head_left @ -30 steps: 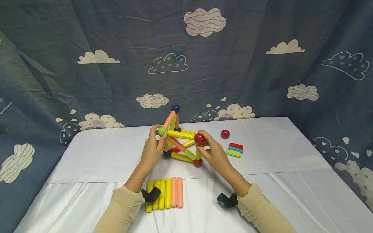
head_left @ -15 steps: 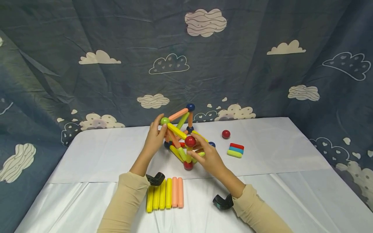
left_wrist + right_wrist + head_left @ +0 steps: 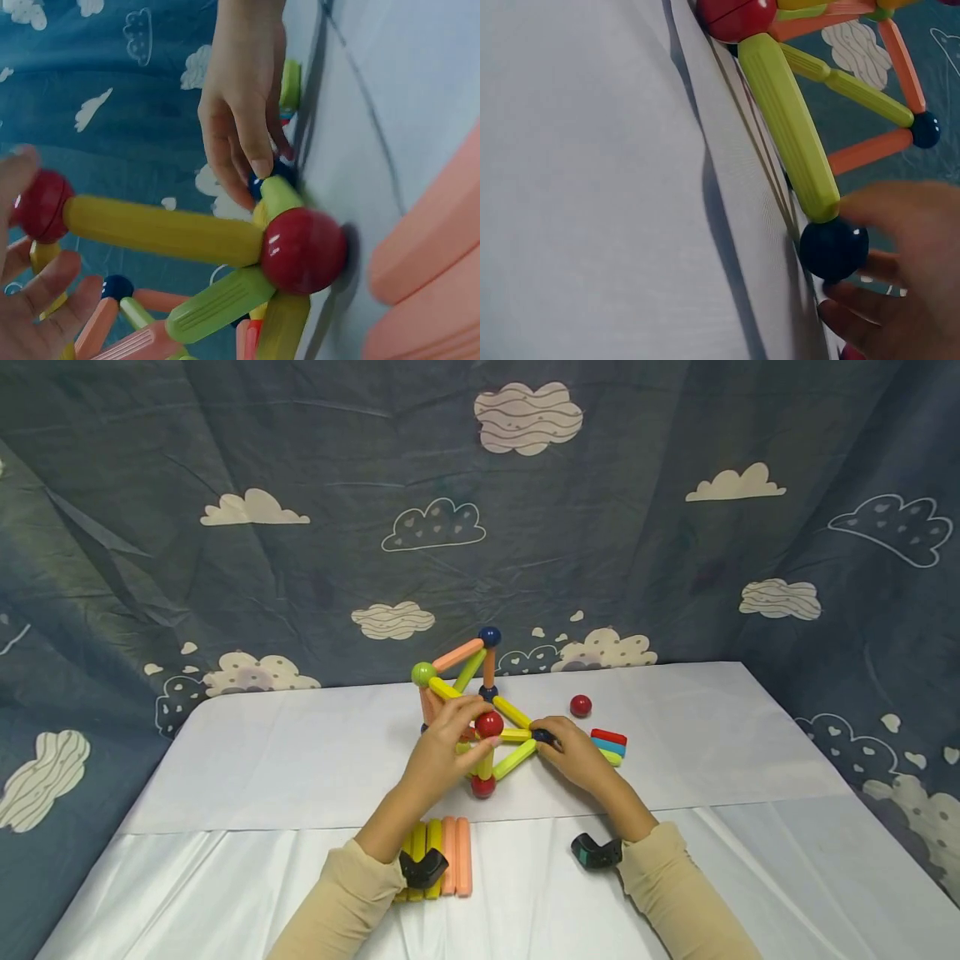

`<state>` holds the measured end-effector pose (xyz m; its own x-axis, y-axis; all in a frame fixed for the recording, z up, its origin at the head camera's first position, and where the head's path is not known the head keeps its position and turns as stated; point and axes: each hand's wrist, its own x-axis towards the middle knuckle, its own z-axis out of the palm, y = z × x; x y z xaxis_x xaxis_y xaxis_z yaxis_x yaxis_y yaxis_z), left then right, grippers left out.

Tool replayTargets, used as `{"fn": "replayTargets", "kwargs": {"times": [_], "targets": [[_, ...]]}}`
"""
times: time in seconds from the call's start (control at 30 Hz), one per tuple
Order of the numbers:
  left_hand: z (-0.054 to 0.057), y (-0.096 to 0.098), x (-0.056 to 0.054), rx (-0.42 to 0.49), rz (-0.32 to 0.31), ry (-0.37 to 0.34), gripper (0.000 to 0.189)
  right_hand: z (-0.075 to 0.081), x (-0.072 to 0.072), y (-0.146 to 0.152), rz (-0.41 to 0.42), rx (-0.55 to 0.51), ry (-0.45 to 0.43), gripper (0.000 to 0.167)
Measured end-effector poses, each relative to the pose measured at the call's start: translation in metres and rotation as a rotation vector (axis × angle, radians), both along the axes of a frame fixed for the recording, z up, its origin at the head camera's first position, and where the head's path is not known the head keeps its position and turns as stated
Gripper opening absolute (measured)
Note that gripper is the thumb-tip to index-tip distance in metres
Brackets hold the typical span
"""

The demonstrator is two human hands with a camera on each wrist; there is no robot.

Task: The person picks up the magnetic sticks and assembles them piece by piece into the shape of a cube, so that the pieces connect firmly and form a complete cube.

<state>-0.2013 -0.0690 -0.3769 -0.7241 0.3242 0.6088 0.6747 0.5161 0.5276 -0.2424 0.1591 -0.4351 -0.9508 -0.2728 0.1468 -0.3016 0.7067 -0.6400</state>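
A frame of magnetic rods and balls stands on the table, with a green ball (image 3: 423,673) at its upper left and a blue ball (image 3: 490,637) on top. My left hand (image 3: 438,752) holds the upper red ball (image 3: 490,724) between thumb and fingers. From that ball a yellow rod (image 3: 161,229) runs down to the lower red ball (image 3: 304,251). At the frame's right corner, my right hand (image 3: 581,758) pinches a dark blue ball (image 3: 834,249), where a yellow-green rod (image 3: 789,127) ends. The left hand hides part of the frame's near side in the head view.
A loose red ball (image 3: 581,706) lies at the back right. Short red, blue and green rods (image 3: 609,742) lie partly behind the right hand. Yellow and salmon rods (image 3: 457,856) line up in front, partly under the left wrist. A cloud-print curtain (image 3: 322,560) hangs behind the white table (image 3: 247,768).
The frame has turned and its red-ball corner has shifted left. My left hand has left the green ball for the upper red ball; my right hand has gone from that ball to the blue one.
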Motion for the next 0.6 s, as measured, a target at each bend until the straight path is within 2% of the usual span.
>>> {"fn": "replayTargets", "kwargs": {"times": [0.07,0.17,0.37,0.6], "targets": [[0.000,0.002,0.002,-0.025,0.007,-0.002,0.038,-0.002,-0.001,0.000,0.006,0.026,-0.015,0.033],[0.001,0.001,0.004,-0.002,0.017,-0.014,0.039,-0.004,-0.002,-0.001,0.003,0.048,-0.001,0.032],[-0.001,-0.010,0.000,0.084,-0.037,-0.062,0.042,-0.001,0.003,-0.005,-0.031,0.104,-0.018,0.033],[0.028,-0.023,0.019,0.175,-0.117,-0.165,0.034,0.007,0.018,-0.011,-0.002,0.154,-0.041,0.034]]}}
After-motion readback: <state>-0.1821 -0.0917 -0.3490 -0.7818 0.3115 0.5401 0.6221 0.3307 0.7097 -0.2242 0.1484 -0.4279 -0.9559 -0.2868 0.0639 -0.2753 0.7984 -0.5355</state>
